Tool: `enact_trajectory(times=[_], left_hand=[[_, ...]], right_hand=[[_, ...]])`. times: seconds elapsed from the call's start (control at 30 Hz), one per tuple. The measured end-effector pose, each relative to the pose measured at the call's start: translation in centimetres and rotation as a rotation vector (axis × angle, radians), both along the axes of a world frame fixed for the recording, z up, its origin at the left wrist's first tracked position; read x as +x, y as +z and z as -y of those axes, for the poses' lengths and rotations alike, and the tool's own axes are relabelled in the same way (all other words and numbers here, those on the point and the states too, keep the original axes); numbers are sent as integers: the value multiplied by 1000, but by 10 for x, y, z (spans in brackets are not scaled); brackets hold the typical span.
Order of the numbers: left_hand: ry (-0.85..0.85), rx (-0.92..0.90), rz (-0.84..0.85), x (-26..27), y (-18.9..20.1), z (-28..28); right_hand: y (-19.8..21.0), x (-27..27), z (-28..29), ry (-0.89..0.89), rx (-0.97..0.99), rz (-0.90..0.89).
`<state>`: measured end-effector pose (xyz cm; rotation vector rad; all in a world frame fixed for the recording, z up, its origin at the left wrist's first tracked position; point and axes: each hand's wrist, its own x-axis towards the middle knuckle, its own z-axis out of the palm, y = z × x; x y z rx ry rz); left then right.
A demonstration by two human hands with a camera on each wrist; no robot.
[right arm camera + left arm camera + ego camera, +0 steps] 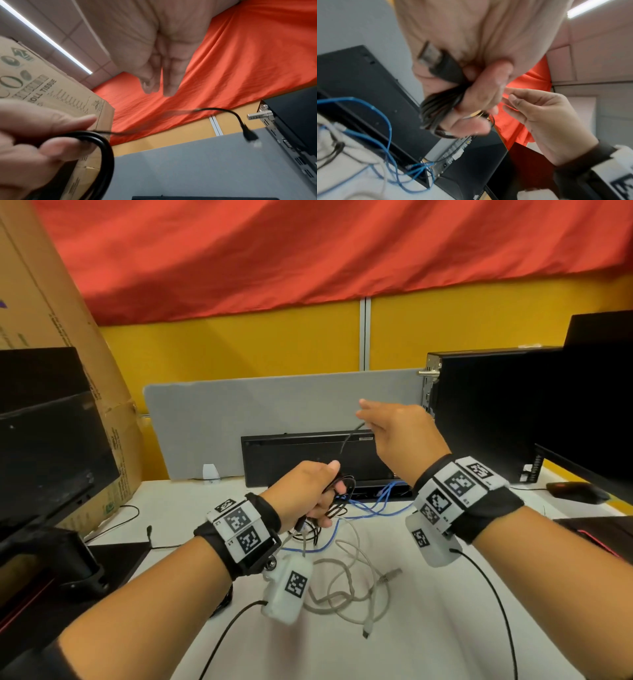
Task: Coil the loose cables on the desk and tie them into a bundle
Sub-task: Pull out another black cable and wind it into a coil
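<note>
Black cable coil sits clenched in my left hand; my right hand (raised) hangs loose, fingers straight

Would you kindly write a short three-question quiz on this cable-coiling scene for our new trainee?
1. True or false: the left hand grips a coil of thin black cable.
2. Which loose cable lies nearest the person on the white desk? A) the blue network cable B) the pale grey cable C) a red cable
3. Fill in: the free end of the black cable runs up from the coil towards the ___ hand.

Key
1. True.
2. B.
3. Right: the right hand is raised above the coil, fingers straight.
</note>
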<state>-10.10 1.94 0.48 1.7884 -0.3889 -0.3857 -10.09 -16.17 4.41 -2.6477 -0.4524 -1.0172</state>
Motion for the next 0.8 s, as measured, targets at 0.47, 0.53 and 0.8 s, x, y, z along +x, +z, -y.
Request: enact_trajectory(times=[0.47, 0.53, 0.8], left_hand=[[191, -506, -118, -9, 4, 15], [195, -510, -130, -10, 3, 15], [237, -542, -107, -8, 2, 17]], right_hand=[[-57, -18, -28, 113, 328, -147], [-61, -14, -32, 95, 398, -143], [-52, -8, -34, 107, 425, -64]])
